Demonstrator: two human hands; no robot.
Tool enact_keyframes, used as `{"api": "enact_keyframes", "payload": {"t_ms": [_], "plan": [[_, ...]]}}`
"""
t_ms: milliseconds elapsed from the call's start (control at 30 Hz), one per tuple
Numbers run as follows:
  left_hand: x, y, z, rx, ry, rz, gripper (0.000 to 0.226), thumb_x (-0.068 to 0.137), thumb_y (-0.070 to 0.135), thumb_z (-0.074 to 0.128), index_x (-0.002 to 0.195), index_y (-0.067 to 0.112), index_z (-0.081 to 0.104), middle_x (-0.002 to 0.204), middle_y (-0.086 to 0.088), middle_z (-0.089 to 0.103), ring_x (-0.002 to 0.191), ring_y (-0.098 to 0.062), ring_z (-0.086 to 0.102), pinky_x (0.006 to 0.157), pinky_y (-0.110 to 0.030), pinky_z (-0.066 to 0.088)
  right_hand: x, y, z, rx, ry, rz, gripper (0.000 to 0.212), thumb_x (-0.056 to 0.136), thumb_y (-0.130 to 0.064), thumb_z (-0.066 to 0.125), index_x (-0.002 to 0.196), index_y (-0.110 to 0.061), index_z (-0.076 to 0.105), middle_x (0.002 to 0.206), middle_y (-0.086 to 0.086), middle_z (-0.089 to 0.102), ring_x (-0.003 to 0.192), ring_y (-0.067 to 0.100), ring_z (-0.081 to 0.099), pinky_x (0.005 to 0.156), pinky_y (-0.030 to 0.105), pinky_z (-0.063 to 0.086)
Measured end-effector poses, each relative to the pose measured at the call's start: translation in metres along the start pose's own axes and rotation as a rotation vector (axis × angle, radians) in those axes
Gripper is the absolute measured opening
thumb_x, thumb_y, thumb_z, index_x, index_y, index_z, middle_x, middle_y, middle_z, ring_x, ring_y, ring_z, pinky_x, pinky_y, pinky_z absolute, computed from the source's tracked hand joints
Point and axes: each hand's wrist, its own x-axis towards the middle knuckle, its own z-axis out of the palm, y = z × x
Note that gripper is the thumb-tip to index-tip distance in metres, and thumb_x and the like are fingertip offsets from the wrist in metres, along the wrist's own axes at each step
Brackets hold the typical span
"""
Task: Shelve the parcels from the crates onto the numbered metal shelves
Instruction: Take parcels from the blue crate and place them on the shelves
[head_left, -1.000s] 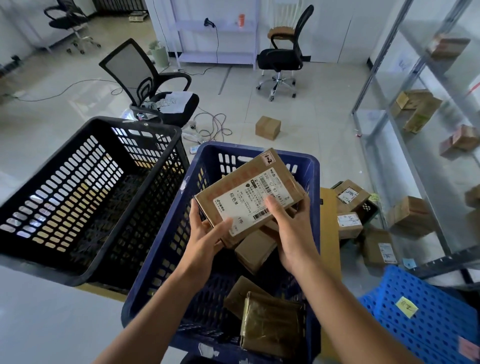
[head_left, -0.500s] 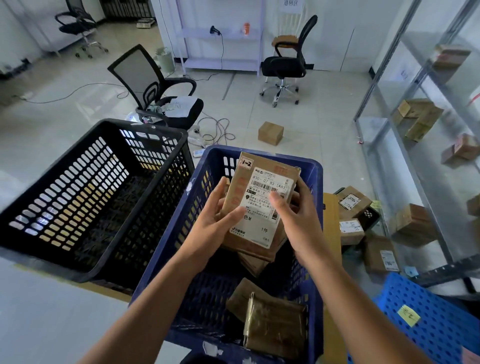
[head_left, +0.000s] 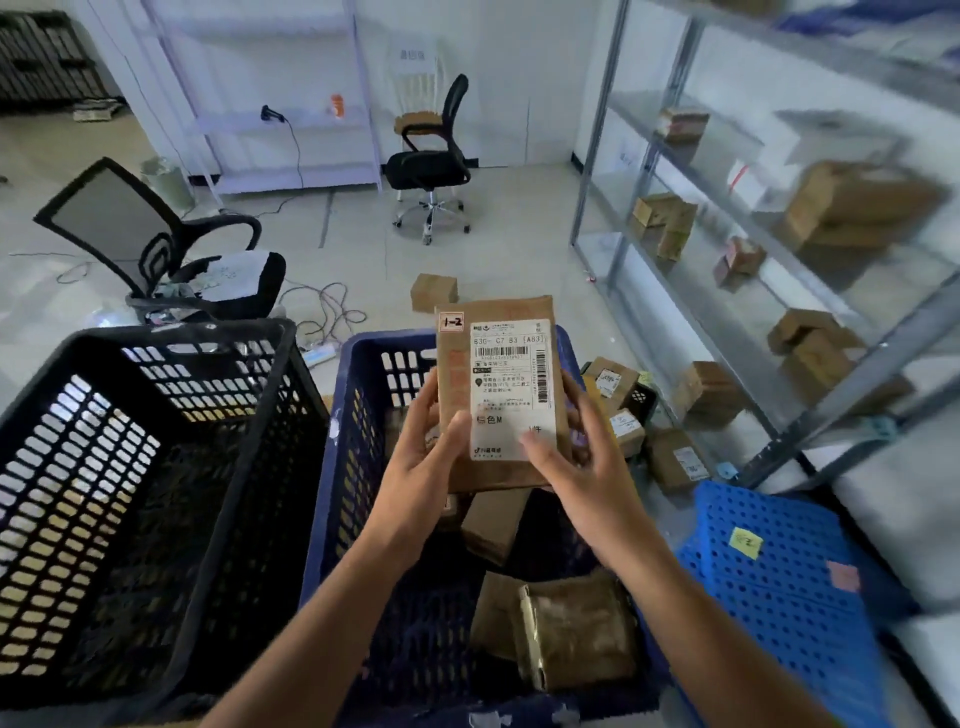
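The brown parcel (head_left: 498, 364) has swung from a slant to stand upright and has risen above the far rim of the blue crate (head_left: 358, 467), its printed label now square to the person holding it. The left hand (head_left: 421, 473) grips the parcel's lower left edge, thumb pressed on the front beside the label. The right hand (head_left: 587, 467) grips the lower right edge, thumb on the label and fingers (head_left: 576, 395) wrapped behind. A small sticker (head_left: 451, 322) in the parcel's top left corner reads "1-2". Inside the blue crate, under the hands, lie more brown parcels (head_left: 493, 525) and a shiny wrapped packet (head_left: 576, 629) near its front wall. A black crate (head_left: 130, 493) stands touching the blue crate's left side. To the blue crate's right, labelled boxes (head_left: 675, 460) sit on the floor, and past them rise the metal shelves (head_left: 727, 291), which already carry several cartons. One small box (head_left: 434, 292) sits on the floor just beyond the blue crate.
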Motion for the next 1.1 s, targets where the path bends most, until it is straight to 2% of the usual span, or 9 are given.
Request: {"api": "enact_keyframes", "payload": {"t_ms": [100,167,267,400,500,600,700,900,1100], "plan": [[0.003,0.012,-0.018,0.106,-0.115,-0.018,0.051,0.093,0.07,0.051,0.143,0.058,0.048,0.145,0.021,0.058,0.134,-0.004,0.055,0.112,-0.042,0.045,-0.018,-0.011,-0.001,-0.054,0.157,0.01,0.06,0.089,-0.055,0.073,0.139,-0.067,0.042,0.134,-0.017,0.068,0.122,0.008,0.067,0.095,0.034,0.06],[0.005,0.015,-0.03,0.296,-0.125,0.011,0.053,0.091,0.074,0.048,0.141,0.058,0.05,0.147,0.025,0.053,0.135,0.002,0.049,0.115,-0.037,0.041,-0.036,-0.015,0.0,-0.076,0.282,0.043,0.065,0.086,-0.063,0.073,0.143,-0.064,0.042,0.134,-0.017,0.068,0.12,0.008,0.068,0.092,0.033,0.061],[0.006,0.011,-0.04,0.634,-0.207,0.134,0.06,0.093,0.072,0.045,0.149,0.05,0.044,0.148,0.029,0.038,0.143,-0.001,0.035,0.119,-0.041,0.035,-0.069,-0.017,0.002,-0.128,0.481,0.058,0.068,0.079,-0.078,0.07,0.14,-0.069,0.042,0.13,-0.025,0.067,0.111,0.001,0.071,0.076,0.015,0.06],[-0.008,0.004,-0.031,0.815,-0.312,0.32,0.058,0.099,0.065,0.043,0.151,0.04,0.046,0.156,0.017,0.043,0.149,-0.016,0.032,0.122,-0.056,0.027,-0.12,-0.014,0.002,-0.11,0.686,0.085,0.079,0.076,-0.076,0.075,0.147,-0.058,0.043,0.137,-0.019,0.065,0.116,0.007,0.07,0.076,0.02,0.061],[-0.031,0.002,-0.007,0.882,-0.432,0.347,0.063,0.097,0.068,0.037,0.153,0.04,0.042,0.162,0.013,0.037,0.155,-0.019,0.02,0.126,-0.057,0.011,-0.167,-0.019,0.0,-0.124,0.849,0.108,0.08,0.074,-0.075,0.078,0.145,-0.056,0.047,0.138,-0.013,0.066,0.115,0.011,0.072,0.079,0.023,0.062],[-0.053,-0.006,0.025,0.954,-0.598,0.404,0.065,0.096,0.067,0.042,0.156,0.044,0.034,0.167,0.014,0.027,0.158,-0.019,0.01,0.128,-0.053,0.001,-0.215,-0.031,-0.005,-0.157,0.975,0.086,0.066,0.083,-0.058,0.075,0.143,-0.058,0.049,0.135,-0.013,0.067,0.115,0.012,0.072,0.08,0.025,0.062],[-0.082,-0.011,0.062,0.972,-0.722,0.451,0.063,0.098,0.061,0.05,0.156,0.046,0.032,0.169,0.015,0.02,0.158,-0.023,0.006,0.126,-0.053,0.001,-0.271,-0.045,-0.01,-0.19,1.103,0.075,0.06,0.089,-0.042,0.072,0.143,-0.054,0.049,0.134,-0.009,0.066,0.115,0.014,0.072,0.084,0.034,0.064],[-0.167,-0.015,0.14,1.073,-0.941,0.582,0.067,0.097,0.07,0.04,0.158,0.051,0.018,0.172,0.008,0.009,0.158,-0.032,-0.002,0.125,-0.057,0.0,-0.394,-0.072,-0.018,-0.285,1.31,0.128,0.063,0.1,-0.017,0.069,0.154,-0.036,0.042,0.141,0.005,0.057,0.114,0.02,0.071,0.088,0.044,0.064],[-0.307,0.004,0.227,0.911,-1.155,0.789,0.072,0.092,0.075,0.03,0.158,0.052,0.014,0.172,0.009,0.007,0.158,-0.028,-0.01,0.124,-0.055,-0.006,-0.561,-0.099,-0.026,-0.272,1.544,0.103,0.067,0.094,-0.041,0.073,0.152,-0.044,0.041,0.144,0.004,0.054,0.121,0.027,0.068,0.083,0.045,0.065]]}}
